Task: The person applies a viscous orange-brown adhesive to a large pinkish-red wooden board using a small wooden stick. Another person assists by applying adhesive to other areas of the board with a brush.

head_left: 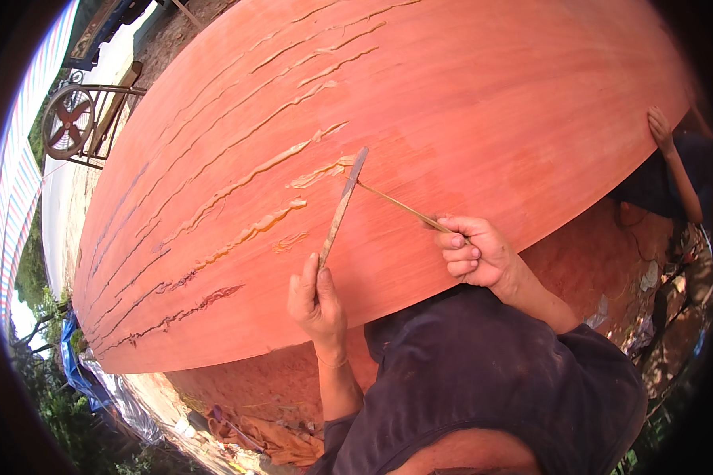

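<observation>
A large reddish wooden surface [467, 119] with long dark cracks spreads before me. Yellowish paste [253, 229] lies in ridges along several of the cracks. My left hand [317, 305] is closed round the lower end of a narrow, flat, knife-like tool [342, 210], which has a grey upper part and slants upward over the wood. In my right hand [479, 252] is a thin stick [400, 207], its far tip meeting the flat tool near the grey part. Whether either tool touches the wood, I cannot tell.
At the right edge of the wood rests another person's hand [661, 129]. A metal fan [69, 123] stands beyond the left side. Striped sheeting [20, 190] hangs at far left, and blue tarpaulin [83, 372] lies below it. Reddish ground [566, 285] shows under the wood's near edge.
</observation>
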Motion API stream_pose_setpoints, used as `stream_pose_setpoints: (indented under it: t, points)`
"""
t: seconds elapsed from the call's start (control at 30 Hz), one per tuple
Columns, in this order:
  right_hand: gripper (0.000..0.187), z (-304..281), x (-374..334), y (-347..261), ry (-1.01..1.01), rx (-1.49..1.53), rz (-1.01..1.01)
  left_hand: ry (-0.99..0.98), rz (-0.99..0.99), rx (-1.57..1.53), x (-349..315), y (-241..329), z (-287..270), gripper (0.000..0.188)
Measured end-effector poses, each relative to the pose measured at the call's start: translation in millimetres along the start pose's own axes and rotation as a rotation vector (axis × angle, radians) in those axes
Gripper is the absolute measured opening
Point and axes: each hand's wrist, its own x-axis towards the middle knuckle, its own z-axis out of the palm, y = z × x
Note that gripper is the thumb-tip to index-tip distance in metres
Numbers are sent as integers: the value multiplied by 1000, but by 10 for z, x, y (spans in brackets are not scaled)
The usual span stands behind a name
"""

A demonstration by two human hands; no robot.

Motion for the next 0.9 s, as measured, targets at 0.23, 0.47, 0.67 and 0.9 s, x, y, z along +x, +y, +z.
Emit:
stream_pose_setpoints:
  t: [0.23, 0.47, 0.67, 0.9]
  points:
    - [27, 31, -32, -100, -155, 99, -83, -45, 11, 78, -102, -95, -82, 25]
    - [29, 195, -146, -308, 214, -641, -519, 126, -53, -152, -363, -329, -133, 27]
    - [26, 194, 59, -498, 207, -1381, -869, 255, -138, -348, -569, -521, -30, 29]
    - [24, 195, 153, -708, 166, -2029, -1131, 367, -180, -393, -634, -507, 91, 30]
